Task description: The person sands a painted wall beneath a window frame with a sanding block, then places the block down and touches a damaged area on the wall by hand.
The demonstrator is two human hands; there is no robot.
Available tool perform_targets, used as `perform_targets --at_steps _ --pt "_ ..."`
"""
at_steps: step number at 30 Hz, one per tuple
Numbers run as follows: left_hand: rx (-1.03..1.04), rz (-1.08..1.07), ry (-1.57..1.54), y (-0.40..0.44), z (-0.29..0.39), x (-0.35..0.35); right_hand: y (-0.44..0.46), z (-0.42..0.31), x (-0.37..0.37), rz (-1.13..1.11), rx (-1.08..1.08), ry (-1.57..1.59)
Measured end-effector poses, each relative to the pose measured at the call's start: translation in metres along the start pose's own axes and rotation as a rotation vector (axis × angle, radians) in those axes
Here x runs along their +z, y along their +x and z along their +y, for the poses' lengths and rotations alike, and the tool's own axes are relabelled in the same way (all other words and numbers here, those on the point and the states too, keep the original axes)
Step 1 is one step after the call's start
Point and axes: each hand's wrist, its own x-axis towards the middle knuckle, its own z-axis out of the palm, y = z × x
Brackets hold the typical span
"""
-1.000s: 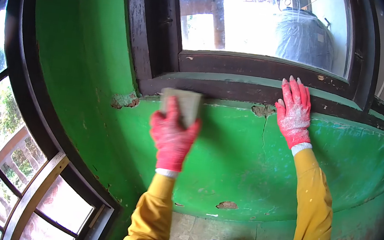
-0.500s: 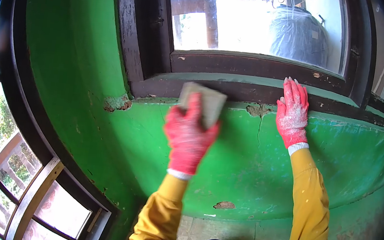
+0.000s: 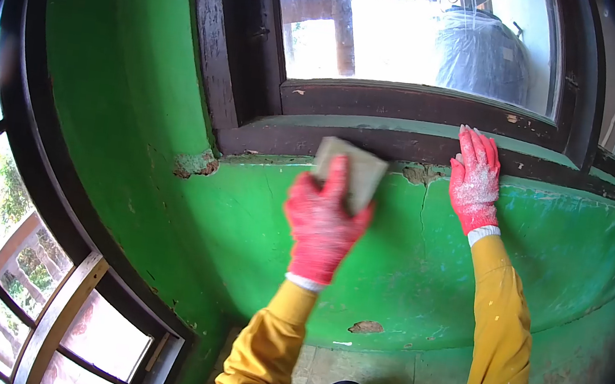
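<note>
My left hand [image 3: 326, 229], in a red glove with a white cuff, is closed on a folded, grey-beige piece of sandpaper [image 3: 367, 178]. One finger lies stretched along the sheet, which is against the top of the green wall [image 3: 244, 207] and the lower edge of the dark window frame [image 3: 283, 143]. The glove is slightly blurred. Further right, my right hand [image 3: 475, 182] rests flat on the frame's bottom rail with fingers extended and nothing in it. White dust coats the back of its red glove.
Chipped plaster [image 3: 421, 175] with a crack below it lies between my hands. Another broken patch [image 3: 196, 164] is at the frame's left corner. A paned window [image 3: 22, 264] stands on the left. Behind the glass is a plastic-wrapped tank [image 3: 481, 56]. Floor tiles [image 3: 385, 370] show below.
My left hand has moved to the right along the frame's lower edge with the sandpaper. My right hand stays on the rail; the whole view has shifted slightly.
</note>
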Motion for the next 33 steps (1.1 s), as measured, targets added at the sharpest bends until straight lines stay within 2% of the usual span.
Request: perform_targets --at_steps 1,3,4,5,7,9,11,12,14,16,17,20,21,23,25,27,30,31,33 --pt "-0.045 0.117 0.014 -0.003 -0.028 -0.006 0.000 -0.001 0.001 0.008 0.001 0.006" --pt "-0.320 0.186 0.121 0.003 -0.077 -0.018 0.000 -0.002 -0.001 0.007 0.011 0.013" --pt "-0.448 0.212 0.129 0.010 -0.086 -0.024 0.001 -0.003 -0.003 -0.002 0.002 0.012" --pt "-0.461 0.250 0.115 0.014 -0.085 -0.022 0.003 -0.003 -0.003 0.000 0.010 0.014" --pt "-0.341 0.225 0.098 0.014 -0.046 -0.017 0.002 -0.005 -0.004 0.006 -0.035 0.036" --pt "-0.084 0.067 0.008 0.002 0.007 0.003 0.003 -0.004 -0.004 0.005 -0.044 0.030" --pt "0.277 0.041 -0.096 -0.014 0.042 0.035 0.000 -0.002 -0.002 -0.004 -0.047 0.030" --pt "0.272 0.049 -0.096 -0.015 0.042 0.037 0.001 -0.002 -0.004 -0.007 -0.043 0.046" --pt "0.397 0.275 -0.047 -0.020 0.043 0.042 0.002 -0.002 -0.006 -0.006 -0.052 0.064" --pt "0.282 0.164 -0.049 -0.017 0.004 0.025 0.002 -0.004 -0.006 0.003 -0.035 0.082" --pt "0.123 0.098 -0.038 -0.014 -0.021 0.015 0.001 -0.005 -0.005 0.010 -0.036 0.092" --pt "-0.341 0.248 0.170 0.003 -0.097 -0.014 0.001 -0.003 -0.004 0.008 -0.023 0.085" --pt "-0.525 0.228 0.097 0.013 -0.098 -0.034 0.001 -0.002 -0.004 0.012 -0.020 0.085" --pt "-0.497 0.325 0.140 0.022 -0.105 -0.027 0.000 -0.004 -0.002 0.022 -0.013 0.076" --pt "-0.412 0.216 0.094 0.020 -0.067 -0.020 -0.001 -0.006 -0.002 0.014 -0.008 0.074" --pt "-0.130 0.118 0.088 0.005 -0.023 -0.003 0.000 -0.003 -0.003 0.011 -0.012 0.062" --pt "0.130 0.085 0.051 -0.008 -0.007 0.011 -0.001 -0.002 -0.003 -0.013 -0.020 0.066" --pt "0.126 0.091 0.045 -0.006 -0.017 0.005 -0.001 -0.002 -0.004 -0.011 -0.027 0.061" --pt "-0.072 0.043 0.102 0.001 -0.054 -0.012 -0.001 -0.003 -0.004 -0.006 -0.011 0.068"
